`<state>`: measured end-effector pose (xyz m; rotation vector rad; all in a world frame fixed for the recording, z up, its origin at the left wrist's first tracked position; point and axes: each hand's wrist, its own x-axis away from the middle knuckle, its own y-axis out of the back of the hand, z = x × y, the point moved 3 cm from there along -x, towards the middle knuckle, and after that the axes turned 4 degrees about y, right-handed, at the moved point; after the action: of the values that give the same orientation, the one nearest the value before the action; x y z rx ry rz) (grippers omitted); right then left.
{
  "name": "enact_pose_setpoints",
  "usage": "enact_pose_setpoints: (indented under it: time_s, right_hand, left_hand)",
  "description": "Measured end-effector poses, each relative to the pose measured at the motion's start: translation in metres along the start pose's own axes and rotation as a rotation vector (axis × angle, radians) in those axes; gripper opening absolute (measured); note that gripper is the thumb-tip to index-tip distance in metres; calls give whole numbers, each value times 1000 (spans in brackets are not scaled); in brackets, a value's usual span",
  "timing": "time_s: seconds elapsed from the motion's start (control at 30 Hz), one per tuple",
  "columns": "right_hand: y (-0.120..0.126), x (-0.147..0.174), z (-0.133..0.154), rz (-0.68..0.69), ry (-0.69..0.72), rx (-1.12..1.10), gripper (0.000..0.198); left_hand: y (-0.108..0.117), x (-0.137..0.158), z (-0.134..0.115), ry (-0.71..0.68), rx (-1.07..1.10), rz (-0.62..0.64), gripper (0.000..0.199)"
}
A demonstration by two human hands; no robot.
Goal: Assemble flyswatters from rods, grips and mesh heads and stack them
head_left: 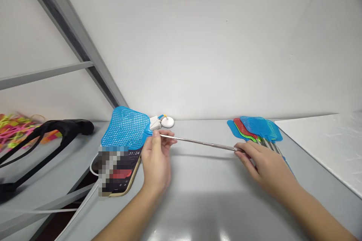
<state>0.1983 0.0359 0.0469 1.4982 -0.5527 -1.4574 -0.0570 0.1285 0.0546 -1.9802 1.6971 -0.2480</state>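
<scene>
Between my two hands a fly swatter (126, 128) is held lengthwise above the grey table. Its blue mesh head points left, partly over a phone, and its thin metal telescopic rod runs to the right. My left hand (157, 158) pinches the rod close to the blue neck, thumb on top. My right hand (263, 163) is closed around the rod's other end, which its fingers hide. Just behind my right hand lies a pile of fly swatters (254, 128) with blue, red and green heads, their metal rods partly covered by the hand.
A lit phone (121, 180) lies at the left table edge. White plugs (155, 122) and a round white device (167, 122) rest against the wall. A metal frame (82, 45) stands left, near a black strap-like object (62, 128) and colourful strands (17, 131). A white sheet (325, 143) lies right.
</scene>
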Motion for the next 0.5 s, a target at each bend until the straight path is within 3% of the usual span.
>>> enact_pose_setpoints:
  time_s: [0.3, 0.4, 0.5]
  right_hand:
    - [-1, 3, 46, -104, 253, 55, 29]
    - [-5, 4, 55, -101, 298, 55, 34]
    - [-7, 2, 55, -90, 304, 49, 36]
  left_hand:
    - [-23, 63, 25, 249, -349, 628, 37]
    - [-24, 69, 27, 327, -462, 749, 45]
    - [-24, 68, 24, 343, -512, 777, 48]
